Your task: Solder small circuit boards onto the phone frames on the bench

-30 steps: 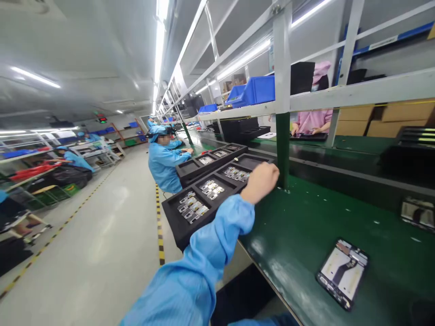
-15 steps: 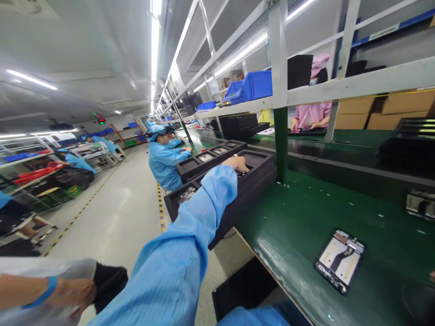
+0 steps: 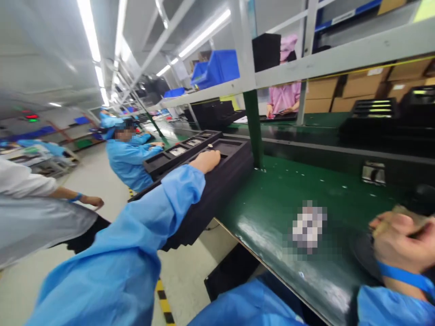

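Left hand (image 3: 207, 160) – fingers curled, grip unclear – still over stacked black compartmented trays (image 3: 222, 188); right hand (image 3: 404, 242) newly in view beside flat black disc (image 3: 362, 253), hold unclear; pixelated pale rectangular device (image 3: 308, 227) unmoved on glossy green bench (image 3: 268, 217); work apparently now two-handed.

The left hand (image 3: 208, 161) reaches over stacked black trays (image 3: 220, 194), its grip hidden. The right hand (image 3: 401, 244) curls around an unclear tan-and-black object (image 3: 418, 213). Between them, a pixelated item (image 3: 308, 226) lies on the green bench (image 3: 268, 194).
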`<state>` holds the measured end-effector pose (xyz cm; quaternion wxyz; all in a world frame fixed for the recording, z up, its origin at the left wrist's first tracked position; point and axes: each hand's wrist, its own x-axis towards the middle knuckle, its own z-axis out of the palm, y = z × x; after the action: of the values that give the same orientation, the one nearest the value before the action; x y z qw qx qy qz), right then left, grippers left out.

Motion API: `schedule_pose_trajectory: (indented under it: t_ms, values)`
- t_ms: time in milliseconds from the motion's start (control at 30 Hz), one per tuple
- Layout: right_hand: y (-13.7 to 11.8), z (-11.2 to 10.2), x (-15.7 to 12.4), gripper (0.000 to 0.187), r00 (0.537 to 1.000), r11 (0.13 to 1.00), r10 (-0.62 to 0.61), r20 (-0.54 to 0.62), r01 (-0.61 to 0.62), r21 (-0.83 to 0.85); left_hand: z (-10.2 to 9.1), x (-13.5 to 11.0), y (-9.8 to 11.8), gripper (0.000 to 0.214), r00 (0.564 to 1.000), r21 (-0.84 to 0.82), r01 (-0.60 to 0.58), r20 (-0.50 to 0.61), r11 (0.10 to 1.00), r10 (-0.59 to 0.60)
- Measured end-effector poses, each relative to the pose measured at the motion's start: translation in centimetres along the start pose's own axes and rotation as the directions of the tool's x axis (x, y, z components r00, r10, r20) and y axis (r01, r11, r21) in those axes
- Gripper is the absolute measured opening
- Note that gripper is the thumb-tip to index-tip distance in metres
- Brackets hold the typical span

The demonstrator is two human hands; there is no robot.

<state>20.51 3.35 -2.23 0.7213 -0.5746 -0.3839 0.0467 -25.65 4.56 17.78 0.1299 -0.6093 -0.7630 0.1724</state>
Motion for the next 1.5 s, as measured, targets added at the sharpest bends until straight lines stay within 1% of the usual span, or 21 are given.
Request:
schedule_pose_trajectory:
  t_ms: [67,133,200,267,333,367,400,500,567,667,767,867,933,1033,1100,1167,1200,1233,1300,1367,1500]
  values:
    - [0.5,-0.4,0.0,0.038,0.998,0.997,-0.064,0.019,0.063,0.044,-1.3,-0.2,0.1,0.028,0.999,0.034,-0.036,-0.014,0.999,0.037]
    - [0.7,-0.6,0.0,0.039,0.995,0.995,-0.087,0.038,0.085,0.052,-2.9,-0.1,1.3,0.032,0.996,0.061,-0.062,-0.055,0.996,0.065]
    - [0.6,-0.6,0.0,0.041,0.995,0.995,-0.09,0.051,0.088,0.053,-4.1,0.1,4.1,0.037,0.978,0.062,-0.146,-0.141,0.987,0.153]
    - [0.5,-0.6,-0.1,0.043,0.994,0.994,-0.089,0.057,0.085,0.075,-4.1,0.5,8.2,0.041,0.914,0.019,-0.348,-0.215,0.937,0.344]
    - [0.3,-0.7,-0.1,0.043,0.995,0.992,-0.081,0.062,0.075,0.1,-2.4,1.1,12.9,0.048,0.796,-0.092,-0.592,-0.224,0.801,0.562]
    - [0.2,-0.7,-0.1,0.043,0.995,0.991,-0.075,0.062,0.068,0.112,-1.1,1.4,15.0,0.051,0.738,-0.172,-0.673,-0.218,0.719,0.639]
    - [0.1,-0.7,-0.2,0.043,0.996,0.991,-0.069,0.061,0.061,0.121,0.5,1.9,17.0,0.051,0.701,-0.26,-0.712,-0.236,0.652,0.673]
    - [-0.2,-0.7,-0.3,0.041,0.998,0.99,-0.053,0.042,0.047,0.135,5.7,3.0,20.7,0.045,0.672,-0.41,-0.734,-0.328,0.541,0.664]
    - [-0.4,-0.7,-0.4,0.04,0.999,0.988,-0.037,0.027,0.032,0.148,8.6,3.5,21.6,0.041,0.679,-0.441,-0.731,-0.393,0.521,0.62]
    - [-0.9,-0.7,-0.4,0.039,1.0,0.984,-0.012,0.005,0.011,0.18,11.7,3.3,21.5,0.037,0.698,-0.481,-0.716,-0.505,0.506,0.508]
    - [-1.2,-0.7,-0.5,0.038,1.0,0.981,-0.004,0.002,0.003,0.193,13.9,2.2,20.8,0.029,0.687,-0.491,-0.724,-0.581,0.484,0.437]
    - [-1.3,-0.6,-0.8,0.036,1.0,0.985,-0.014,0.019,0.011,0.17,15.1,1.3,20.3,0.028,0.669,-0.488,-0.737,-0.625,0.468,0.403]
    - [-1.3,-0.6,-1.0,0.037,0.999,0.988,-0.033,0.018,0.029,0.149,15.2,1.0,20.3,0.027,0.661,-0.488,-0.743,-0.644,0.458,0.386]
    - [-1.3,-0.6,-1.2,0.039,0.998,0.991,-0.053,0.039,0.047,0.128,13.7,0.8,21.2,0.025,0.633,-0.49,-0.77,-0.67,0.409,0.388]
    - [-1.3,-0.7,-1.2,0.041,0.996,0.992,-0.064,0.054,0.058,0.115,12.2,0.5,22.7,0.025,0.555,-0.47,-0.831,-0.689,0.297,0.466]
    - [-1.3,-0.7,-1.2,0.042,0.996,0.991,-0.08,0.043,0.075,0.107,10.8,0.1,24.7,0.023,0.442,-0.426,-0.889,-0.7,0.17,0.561]
    - [-1.3,-0.7,-1.2,0.042,0.996,0.991,-0.087,0.028,0.084,0.108,10.3,-0.1,25.7,0.022,0.401,-0.403,-0.905,-0.7,0.136,0.591]
    - [-1.3,-0.7,-1.1,0.042,0.996,0.99,-0.092,0.014,0.09,0.112,9.9,-0.2,26.6,0.021,0.381,-0.384,-0.914,-0.699,0.132,0.604]
    - [-1.4,-0.6,-1.1,0.042,0.996,0.988,-0.094,0.0,0.094,0.122,9.6,-0.3,27.8,0.021,0.387,-0.369,-0.916,-0.698,0.16,0.602]
    - [-1.5,-0.6,-1.1,0.042,0.996,0.988,-0.088,0.008,0.087,0.124,9.6,-0.2,28.1,0.022,0.392,-0.389,-0.91,-0.691,0.146,0.608]
    - [-1.7,-0.5,-1.0,0.04,0.994,0.982,-0.108,0.018,0.104,0.156,9.8,-0.2,27.5,0.022,0.368,-0.485,-0.875,-0.662,0.002,0.653]
